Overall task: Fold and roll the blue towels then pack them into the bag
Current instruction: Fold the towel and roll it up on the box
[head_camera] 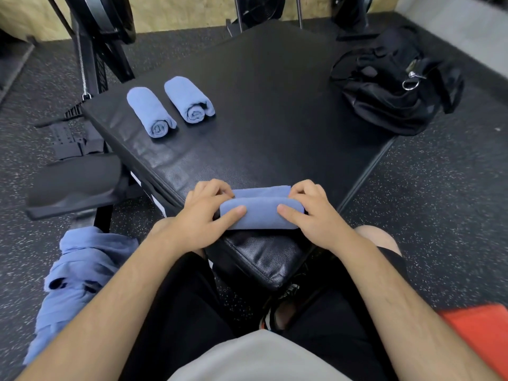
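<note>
Towel (261,217) ends beneath the fingers (215,188).

Left hand (203,215), right hand (312,214), fingers (233,212) curled round towel roll (261,217)

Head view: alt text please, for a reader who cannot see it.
The left hand and right hand grip a part-rolled blue towel at the near edge of a black pad. Two rolled towels lie far left, a black bag far right.
</note>
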